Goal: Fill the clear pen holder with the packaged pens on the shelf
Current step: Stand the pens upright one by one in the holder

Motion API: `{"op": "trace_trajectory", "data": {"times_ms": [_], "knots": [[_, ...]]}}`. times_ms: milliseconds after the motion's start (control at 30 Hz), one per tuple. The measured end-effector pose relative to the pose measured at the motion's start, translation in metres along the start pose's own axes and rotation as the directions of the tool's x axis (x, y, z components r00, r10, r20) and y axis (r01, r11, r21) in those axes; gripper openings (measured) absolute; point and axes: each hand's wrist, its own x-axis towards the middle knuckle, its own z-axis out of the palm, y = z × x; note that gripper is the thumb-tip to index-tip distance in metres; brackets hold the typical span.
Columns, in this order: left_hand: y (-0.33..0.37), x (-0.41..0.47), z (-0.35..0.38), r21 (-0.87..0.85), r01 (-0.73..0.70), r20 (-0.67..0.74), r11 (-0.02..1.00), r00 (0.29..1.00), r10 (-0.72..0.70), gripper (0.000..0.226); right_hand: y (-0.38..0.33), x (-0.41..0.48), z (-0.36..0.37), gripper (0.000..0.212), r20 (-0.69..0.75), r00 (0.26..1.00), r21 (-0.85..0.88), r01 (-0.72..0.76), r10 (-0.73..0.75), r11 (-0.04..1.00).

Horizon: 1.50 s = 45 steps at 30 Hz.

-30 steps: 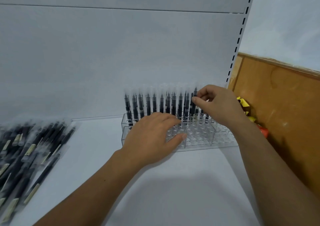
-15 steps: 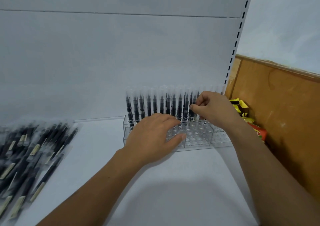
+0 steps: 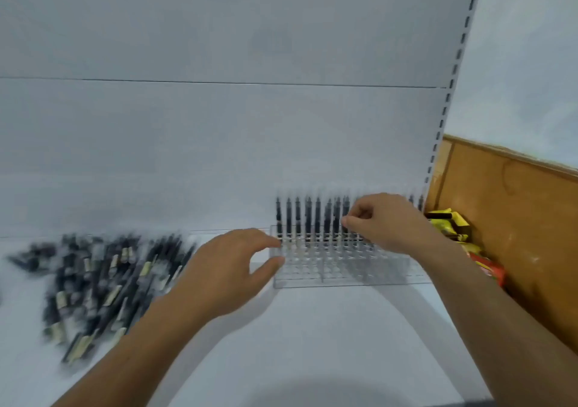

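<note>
The clear pen holder (image 3: 337, 273) stands on the white shelf against the back panel, with a row of black packaged pens (image 3: 308, 219) upright in its rear holes. My right hand (image 3: 386, 223) pinches one pen at the right part of that row, low in the holder. My left hand (image 3: 233, 266) hovers at the holder's left end, fingers relaxed, thumb near its front corner; contact is unclear through the blur. A heap of loose packaged pens (image 3: 103, 278) lies on the shelf to the left.
The white shelf surface (image 3: 312, 344) stretches toward me in front of the holder. A brown wooden board (image 3: 516, 234) stands on the right, with yellow and red packets (image 3: 453, 228) wedged beside the holder. A slotted upright (image 3: 450, 94) runs up the back panel.
The view has swung up and left and blurred. My left hand has slid off the holder's top toward its left end. My right hand has pushed its pen lower into the row.
</note>
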Motion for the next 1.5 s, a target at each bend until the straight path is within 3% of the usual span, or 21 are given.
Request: {"op": "trace_trajectory", "data": {"times_ms": [100,300,400,567,700,1000,1167,1333,1500], "knots": [[-0.030,-0.040,-0.020,0.029,0.164,-0.031,0.986,0.986,-0.164,0.049,-0.057,-0.007,0.023,0.020,0.094,0.984,0.059,0.147,-0.152,0.987],[-0.065,-0.112,-0.042,0.108,0.406,-0.107,0.907,0.912,-0.396,0.018,-0.137,-0.022,0.091,0.023,0.251,0.870,0.096,0.415,-0.425,0.905],[-0.067,-0.125,-0.044,0.126,0.454,-0.137,0.882,0.889,-0.438,0.019,-0.159,-0.015,0.118,0.032,0.304,0.820,0.059,0.493,-0.486,0.868],[-0.065,-0.127,-0.040,0.151,0.458,-0.083,0.876,0.889,-0.450,0.029,-0.170,-0.006,0.153,0.026,0.255,0.799,0.082,0.544,-0.545,0.835],[-0.066,-0.125,-0.034,0.164,0.487,-0.060,0.858,0.873,-0.484,0.031,-0.167,-0.013,0.167,0.024,0.244,0.789,0.134,0.548,-0.564,0.825],[-0.073,-0.102,-0.035,0.277,0.573,0.059,0.772,0.792,-0.608,0.048,-0.150,-0.011,0.159,0.031,0.258,0.869,0.069,0.419,-0.422,0.905],[-0.070,-0.086,-0.038,0.408,0.528,0.155,0.745,0.764,-0.626,0.047,-0.148,-0.012,0.156,0.012,0.249,0.884,0.126,0.375,-0.395,0.918],[-0.070,-0.076,-0.043,0.341,0.605,0.223,0.720,0.692,-0.687,0.045,-0.148,-0.010,0.154,0.011,0.275,0.886,0.282,0.296,-0.373,0.913],[-0.070,-0.073,-0.045,0.212,0.666,0.291,0.716,0.656,-0.696,0.026,-0.147,-0.008,0.155,0.009,0.285,0.897,0.453,0.184,-0.337,0.872]]}}
